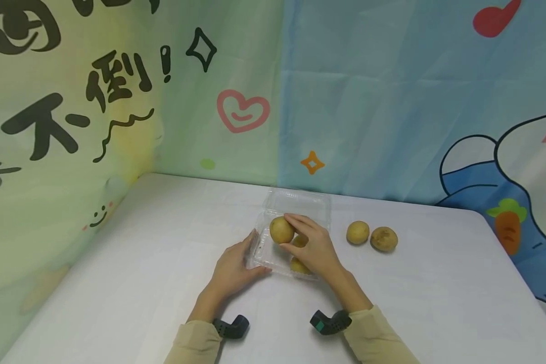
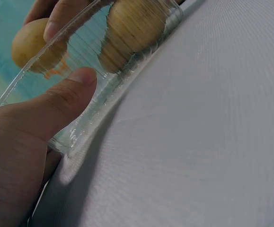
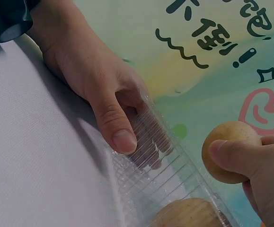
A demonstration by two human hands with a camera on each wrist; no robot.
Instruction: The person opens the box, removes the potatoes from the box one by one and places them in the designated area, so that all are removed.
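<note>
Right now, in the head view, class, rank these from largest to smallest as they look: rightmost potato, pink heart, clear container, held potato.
1. Clear container
2. Pink heart
3. Held potato and rightmost potato: too alike to rank apart

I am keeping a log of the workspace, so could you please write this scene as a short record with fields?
Left hand: the left hand holds the near-left corner of the container
Right hand: the right hand pinches the held potato above the container
Container: clear plastic container, its lid open on the far side
Inside: a nearer potato and a farther potato, both partly hidden
Outside: a paler potato and a browner potato, right of the container
Surface: white table
</note>
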